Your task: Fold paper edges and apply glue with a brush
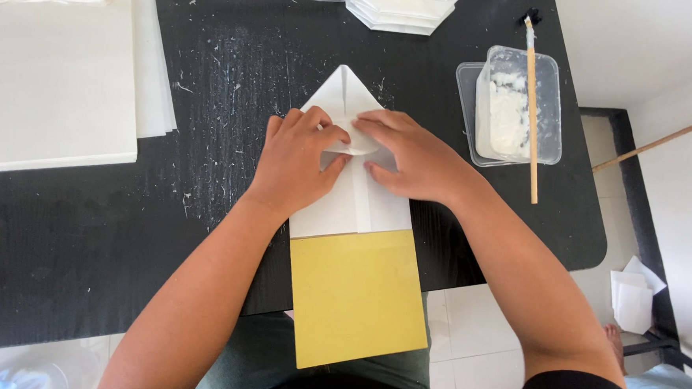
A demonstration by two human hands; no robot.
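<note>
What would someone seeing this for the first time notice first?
Two bare hands, left hand and right hand, pressing a folded white paper with a pointed top at the middle of the black table. A yellow sheet sticks out below it, over the table edge. At right, a clear tub of white paste carries a wooden brush.

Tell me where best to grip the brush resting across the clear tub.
Probably the bare wooden handle end of the brush, approached from the person's right: it overhangs the tub above the black table, while the bristles point away.

Home craft table [84,228], paste tub [516,109]
</note>
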